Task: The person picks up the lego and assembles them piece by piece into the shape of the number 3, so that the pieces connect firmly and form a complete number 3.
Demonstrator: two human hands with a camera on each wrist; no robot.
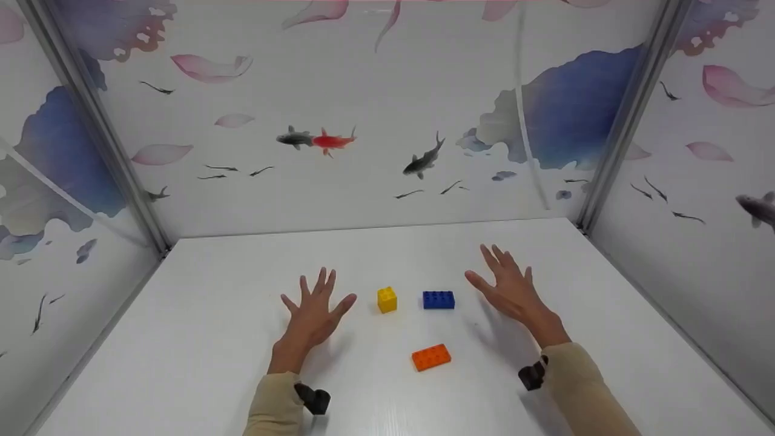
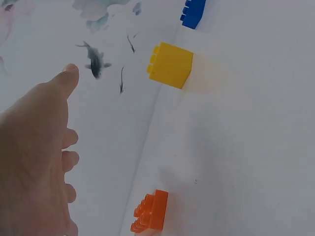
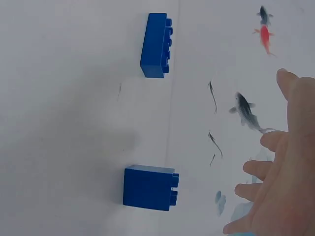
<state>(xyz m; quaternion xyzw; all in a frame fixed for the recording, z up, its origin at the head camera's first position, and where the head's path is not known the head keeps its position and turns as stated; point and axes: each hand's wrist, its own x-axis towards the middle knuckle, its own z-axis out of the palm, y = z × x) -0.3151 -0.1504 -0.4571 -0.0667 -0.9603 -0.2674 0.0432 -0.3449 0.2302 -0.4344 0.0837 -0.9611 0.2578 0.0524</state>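
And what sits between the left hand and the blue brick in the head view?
In the head view, the yellow block lies between the left hand and the blue brick.

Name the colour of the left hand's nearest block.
Yellow cubic plastic block; best view: left wrist.

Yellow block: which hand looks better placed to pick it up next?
Probably the left hand: it is nearer the yellow block, with nothing between them, while a blue block lies between that and the right hand.
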